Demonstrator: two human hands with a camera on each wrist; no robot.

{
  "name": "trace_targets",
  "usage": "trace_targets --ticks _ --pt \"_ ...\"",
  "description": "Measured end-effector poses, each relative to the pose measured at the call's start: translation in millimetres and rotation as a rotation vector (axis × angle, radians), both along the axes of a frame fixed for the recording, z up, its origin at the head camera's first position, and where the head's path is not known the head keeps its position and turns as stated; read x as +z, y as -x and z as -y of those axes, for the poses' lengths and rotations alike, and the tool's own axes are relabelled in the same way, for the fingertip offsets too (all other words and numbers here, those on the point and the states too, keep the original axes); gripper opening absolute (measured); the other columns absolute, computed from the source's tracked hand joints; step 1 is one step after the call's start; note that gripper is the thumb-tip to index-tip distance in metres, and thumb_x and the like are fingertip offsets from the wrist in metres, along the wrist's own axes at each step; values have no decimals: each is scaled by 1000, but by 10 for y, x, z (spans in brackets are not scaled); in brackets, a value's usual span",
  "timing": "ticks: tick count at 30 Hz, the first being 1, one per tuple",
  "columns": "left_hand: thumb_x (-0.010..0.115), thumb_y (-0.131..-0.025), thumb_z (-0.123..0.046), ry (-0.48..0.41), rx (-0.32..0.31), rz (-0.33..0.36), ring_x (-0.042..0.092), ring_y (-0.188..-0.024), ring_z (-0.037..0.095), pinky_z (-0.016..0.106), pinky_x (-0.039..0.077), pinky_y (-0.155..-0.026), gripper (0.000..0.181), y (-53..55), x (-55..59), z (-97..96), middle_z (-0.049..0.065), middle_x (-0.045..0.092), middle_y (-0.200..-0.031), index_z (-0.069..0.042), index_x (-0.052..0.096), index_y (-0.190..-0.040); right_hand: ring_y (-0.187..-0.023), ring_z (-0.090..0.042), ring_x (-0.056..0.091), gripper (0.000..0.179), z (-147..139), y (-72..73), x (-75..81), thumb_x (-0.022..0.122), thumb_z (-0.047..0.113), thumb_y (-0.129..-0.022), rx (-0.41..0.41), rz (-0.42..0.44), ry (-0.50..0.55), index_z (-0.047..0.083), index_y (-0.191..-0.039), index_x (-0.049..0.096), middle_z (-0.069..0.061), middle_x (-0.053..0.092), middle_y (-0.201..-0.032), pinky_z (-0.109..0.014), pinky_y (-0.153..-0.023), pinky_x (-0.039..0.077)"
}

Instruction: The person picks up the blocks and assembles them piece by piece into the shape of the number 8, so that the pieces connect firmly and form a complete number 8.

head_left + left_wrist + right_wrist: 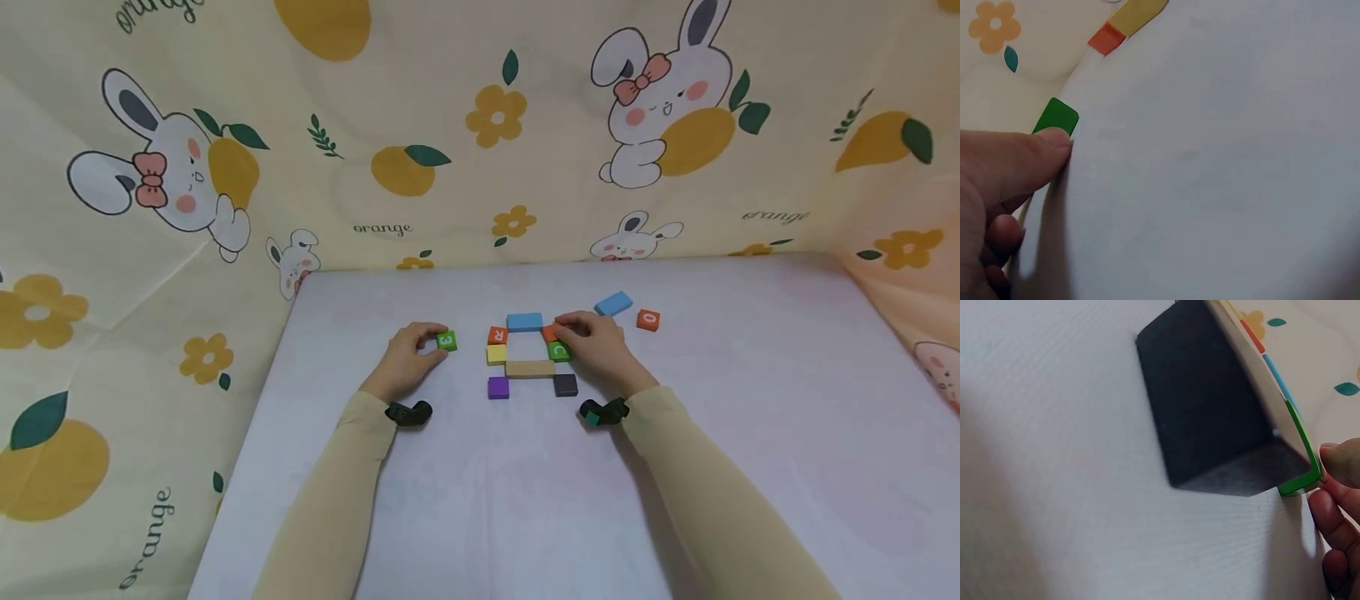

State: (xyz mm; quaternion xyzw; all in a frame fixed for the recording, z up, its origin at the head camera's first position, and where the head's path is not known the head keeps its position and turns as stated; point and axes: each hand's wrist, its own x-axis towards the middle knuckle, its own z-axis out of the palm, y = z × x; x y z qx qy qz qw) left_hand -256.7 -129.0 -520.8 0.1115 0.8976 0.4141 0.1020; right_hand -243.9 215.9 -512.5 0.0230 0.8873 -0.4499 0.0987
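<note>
Two sleeves (720,492): reaching forward from the near edge, spread apart, a dark unit (408,414) at each wrist.
Purple and black: purple block (498,388) at left, black block (566,385) at right, laid out near the tan bar's ends; whether the corners touch, I cannot tell.
Tan bar (529,369): laid crosswise, so the near side looks done.
Left hand (407,360): thumb and index finger nearly closed, pinching the 3 block (447,341) left of the layout; the other fingers tuck under. Whether the block is lifted, I cannot tell.
Yellow and C: yellow block (497,355) on the left side, green C block (558,351) on the right, both seemingly placed.
Right hand (603,354): bent inward over the right side, fingertips drawn together on the orange block (550,334), just beyond C; this piece looks half settled.
R block (497,336): beyond yellow, apparently placed.
Blue bar (524,322): crosses the far side, leaving a bare middle.
O block (648,320): loose at right, unused so far.
Spare blue (613,303): tilted, also outside; with the 3, three pieces seem left over.
</note>
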Motion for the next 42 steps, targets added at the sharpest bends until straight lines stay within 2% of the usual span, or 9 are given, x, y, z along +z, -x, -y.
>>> trace_targets --ticks 6,9,14,18,22,26,31,36,42 --pt "69 -91 -25 -33 -34 38 45 -100 21 38 39 -84 39 -234 4 43 2 53 -113 -21 59 -128 -120 -27 41 45 -28 10 -13 56 51 -94 -3 6 -23 23 -129 59 -2 55 -130 -55 -101 32" --pt "71 -89 -27 -66 -21 76 46 -98 20 37 39 -82 37 -352 14 73 0 55 -110 -24 61 -125 -120 -27 41 44 -22 10 -9 56 51 -94 -1 -1 -28 23 -128 60 -2 55 -128 -55 -101 32" --pt "75 -87 -27 -207 22 121 47 -89 20 35 39 -73 36 -503 69 113 3 56 -97 -24 64 -121 -117 -26 43 44 -2 27 9 57 50 -94 6 -7 -6 22 -128 60 -3 55 -128 -53 -100 34" --pt "76 -85 -25 -284 3 120 47 -85 21 32 39 -70 38 -608 102 69 5 57 -93 -20 65 -121 -116 -26 44 43 13 28 2 58 49 -94 0 5 4 23 -128 60 -3 55 -127 -52 -99 35" --pt "77 -85 -24 -263 -56 87 47 -88 21 33 39 -73 35 -729 154 -57 -1 59 -97 -22 66 -118 -119 -26 44 42 7 32 -18 57 49 -94 -1 8 -8 24 -127 60 -2 55 -129 -53 -101 34" --pt "76 -85 -24 -199 -188 38 49 -93 21 35 41 -79 33 -855 211 -238 -7 59 -103 -24 66 -116 -120 -26 44 42 -4 37 -26 57 50 -94 -3 -10 -21 24 -127 60 -2 55 -130 -54 -101 32" --pt "75 -87 -21 -126 -328 52 49 -93 21 31 42 -78 32 -980 242 -435 -5 56 -103 -19 63 -116 -119 -25 45 44 -9 36 -23 56 51 -94 12 -31 -21 23 -128 60 -2 56 -128 -53 -100 34" --pt "75 -87 -22 -50 -338 93 48 -90 16 26 42 -74 30 -1041 209 -517 -2 55 -101 -18 63 -114 -118 -26 44 43 0 28 -11 57 49 -94 10 -22 -20 22 -128 60 -3 56 -127 -54 -100 33" --pt "75 -87 -25 -37 -312 93 48 -90 14 27 42 -75 34 -1059 174 -519 -6 55 -104 -19 61 -117 -118 -25 45 44 -8 33 9 58 49 -94 -4 14 17 22 -129 59 -3 55 -129 -52 -100 35"
